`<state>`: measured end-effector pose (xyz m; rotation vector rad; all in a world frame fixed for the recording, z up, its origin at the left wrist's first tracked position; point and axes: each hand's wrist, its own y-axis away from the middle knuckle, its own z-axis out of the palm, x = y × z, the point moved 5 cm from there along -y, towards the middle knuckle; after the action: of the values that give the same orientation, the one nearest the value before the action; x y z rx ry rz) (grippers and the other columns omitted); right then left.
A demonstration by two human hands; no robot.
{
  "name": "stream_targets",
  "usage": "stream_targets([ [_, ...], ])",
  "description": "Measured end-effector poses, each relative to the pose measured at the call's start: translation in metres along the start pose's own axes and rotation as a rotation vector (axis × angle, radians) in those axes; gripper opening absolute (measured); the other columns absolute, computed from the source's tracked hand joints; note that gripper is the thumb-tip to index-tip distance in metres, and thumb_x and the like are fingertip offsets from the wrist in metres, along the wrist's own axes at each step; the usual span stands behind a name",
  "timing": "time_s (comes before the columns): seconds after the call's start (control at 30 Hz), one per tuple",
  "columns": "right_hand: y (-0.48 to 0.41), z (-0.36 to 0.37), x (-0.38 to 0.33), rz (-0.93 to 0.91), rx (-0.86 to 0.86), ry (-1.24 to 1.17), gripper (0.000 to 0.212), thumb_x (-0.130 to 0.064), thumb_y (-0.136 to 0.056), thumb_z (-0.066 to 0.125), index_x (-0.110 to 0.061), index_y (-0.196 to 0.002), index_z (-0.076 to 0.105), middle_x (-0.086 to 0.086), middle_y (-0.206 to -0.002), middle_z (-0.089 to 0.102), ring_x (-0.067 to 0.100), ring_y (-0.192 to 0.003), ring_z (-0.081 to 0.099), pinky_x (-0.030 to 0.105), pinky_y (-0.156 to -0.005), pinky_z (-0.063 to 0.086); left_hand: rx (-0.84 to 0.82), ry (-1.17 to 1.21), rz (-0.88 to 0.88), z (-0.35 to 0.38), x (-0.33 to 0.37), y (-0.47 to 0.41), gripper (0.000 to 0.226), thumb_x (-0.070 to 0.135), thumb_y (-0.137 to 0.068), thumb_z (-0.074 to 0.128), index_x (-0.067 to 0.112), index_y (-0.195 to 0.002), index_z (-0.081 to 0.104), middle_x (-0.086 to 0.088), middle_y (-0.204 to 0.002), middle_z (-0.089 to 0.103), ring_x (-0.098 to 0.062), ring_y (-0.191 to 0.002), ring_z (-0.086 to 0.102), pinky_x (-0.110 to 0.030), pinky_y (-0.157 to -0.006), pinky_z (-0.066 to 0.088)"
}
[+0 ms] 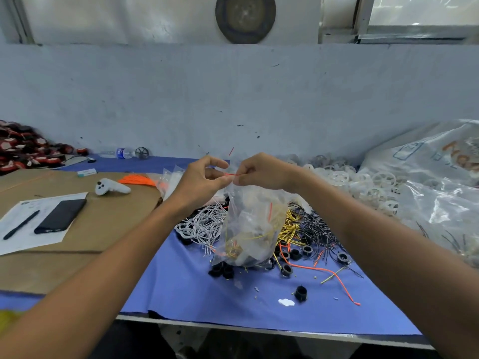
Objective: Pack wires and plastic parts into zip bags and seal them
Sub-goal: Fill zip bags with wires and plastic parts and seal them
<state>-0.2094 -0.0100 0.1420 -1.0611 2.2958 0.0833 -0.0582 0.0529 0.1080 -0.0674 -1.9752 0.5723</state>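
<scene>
A clear zip bag (248, 229) hangs upright over the blue cloth, filled with yellow and orange wires and dark plastic parts. Its red zip strip runs across the top between my hands. My left hand (201, 181) pinches the strip's left end. My right hand (261, 172) pinches its right end, fingers curled. Under and behind the bag lie white wires (202, 225), yellow wires (289, 226) and black wires (315, 226). Black plastic rings (286, 269) are scattered around the bag's bottom.
A cardboard sheet (108, 221) at left carries a paper, a pen (20, 225), a phone (61, 216) and a white controller (111, 187). Orange wires (137, 180) lie behind it. White plastic rings (363, 182) and big plastic sacks (435, 177) fill the right side. The table's front edge (259, 330) is near.
</scene>
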Motion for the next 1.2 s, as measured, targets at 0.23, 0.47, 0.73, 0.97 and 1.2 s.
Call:
stream_targets([
  [0.23, 0.003, -0.001, 0.007, 0.022, -0.017, -0.096, 0.020, -0.030, -0.089, 0.070, -0.010, -0.090, 0.072, -0.003, -0.079, 0.062, 0.012, -0.075, 0.053, 0.025, -0.067, 0.042, 0.030, 0.148, -0.065, 0.001, -0.006, 0.005, 0.028, 0.014, -0.083, 0.078, 0.020, -0.106, 0.065, -0.001, -0.087, 0.076, 0.001, -0.072, 0.067, -0.008, -0.058, 0.046],
  [0.47, 0.001, 0.001, 0.003, 0.004, 0.001, -0.147, 0.014, -0.023, -0.087, 0.073, -0.009, -0.088, 0.072, -0.006, -0.073, 0.061, 0.009, -0.069, 0.053, 0.022, -0.065, 0.042, 0.073, 0.183, 0.000, 0.004, -0.005, 0.005, 0.030, 0.013, -0.081, 0.079, 0.025, -0.101, 0.059, 0.000, -0.083, 0.076, -0.004, -0.066, 0.063, -0.012, -0.059, 0.047],
  [0.73, 0.007, 0.002, 0.004, -0.105, 0.096, 0.151, 0.013, -0.031, -0.091, 0.066, -0.018, -0.090, 0.068, -0.001, -0.086, 0.066, 0.015, -0.079, 0.058, 0.028, -0.068, 0.044, 0.101, 0.181, 0.005, 0.001, -0.009, 0.008, 0.027, 0.014, -0.082, 0.077, 0.020, -0.101, 0.059, -0.001, -0.082, 0.074, -0.016, -0.075, 0.060, -0.018, -0.065, 0.051],
  [0.97, 0.011, 0.003, 0.009, -0.130, 0.146, 0.152, 0.012, -0.031, -0.090, 0.067, -0.019, -0.089, 0.069, -0.002, -0.086, 0.068, 0.016, -0.080, 0.061, 0.031, -0.071, 0.047, 0.007, -0.090, 0.051, 0.006, -0.004, 0.007, 0.009, 0.027, -0.090, 0.070, 0.029, -0.099, 0.070, 0.010, -0.085, 0.068, 0.000, -0.072, 0.057, -0.020, -0.071, 0.046],
  [1.2, 0.015, -0.001, 0.018, -0.130, 0.168, 0.201, 0.017, -0.031, -0.092, 0.065, -0.031, -0.077, 0.056, -0.013, -0.070, 0.057, 0.001, -0.064, 0.049, 0.025, -0.059, 0.038, -0.042, -0.319, 0.072, 0.007, 0.001, 0.006, 0.008, 0.033, -0.095, 0.061, 0.032, -0.088, 0.061, 0.015, -0.081, 0.061, 0.001, -0.069, 0.054, -0.021, -0.064, 0.039],
])
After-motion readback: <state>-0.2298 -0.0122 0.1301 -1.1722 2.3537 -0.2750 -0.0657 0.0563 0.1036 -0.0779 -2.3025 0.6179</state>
